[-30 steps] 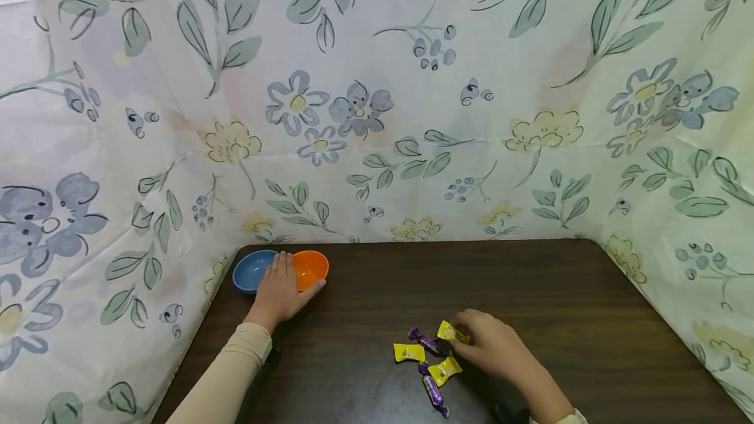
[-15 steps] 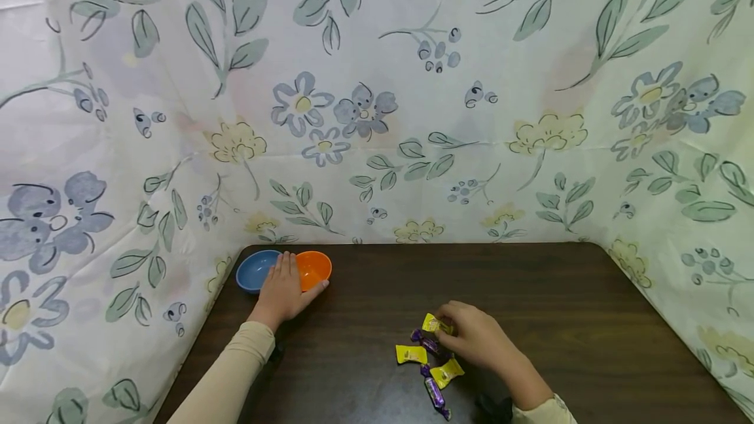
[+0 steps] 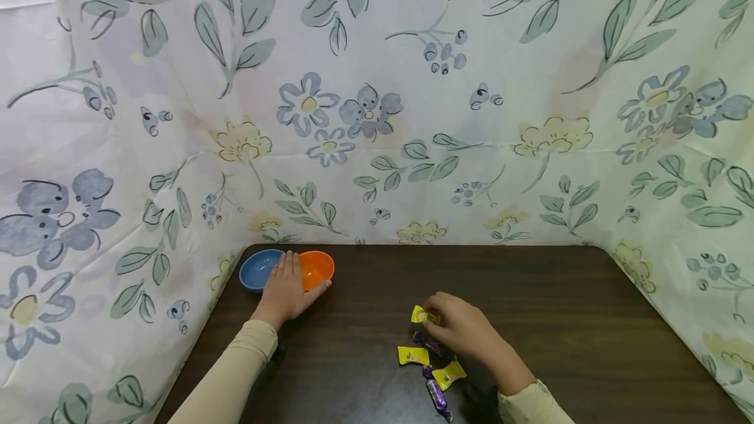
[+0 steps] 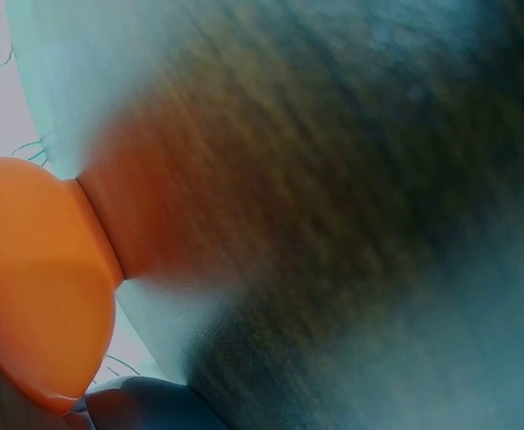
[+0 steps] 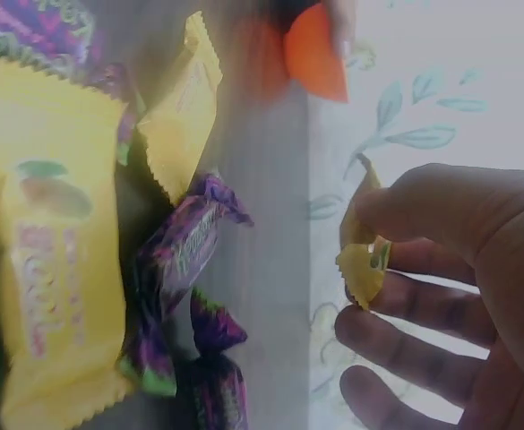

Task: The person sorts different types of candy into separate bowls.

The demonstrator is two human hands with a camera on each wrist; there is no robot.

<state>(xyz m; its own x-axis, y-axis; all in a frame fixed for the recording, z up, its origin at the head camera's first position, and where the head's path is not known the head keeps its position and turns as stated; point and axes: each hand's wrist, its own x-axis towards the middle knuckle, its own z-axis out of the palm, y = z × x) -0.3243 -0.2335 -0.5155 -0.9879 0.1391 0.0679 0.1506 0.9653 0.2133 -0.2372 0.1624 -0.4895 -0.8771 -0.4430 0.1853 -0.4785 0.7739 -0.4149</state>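
Plainly pinched — yellow candy point(image 3: 419, 314), tip of right grip point(image 3: 468, 329).

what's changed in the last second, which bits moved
The right hand has moved left and farther from the person, taking one yellow candy with it, pinched between thumb and finger. Nothing has visibly been let go. The left hand stays at the blue bowl and orange bowl; the other yellow candies and the purple candies in view look unmoved.
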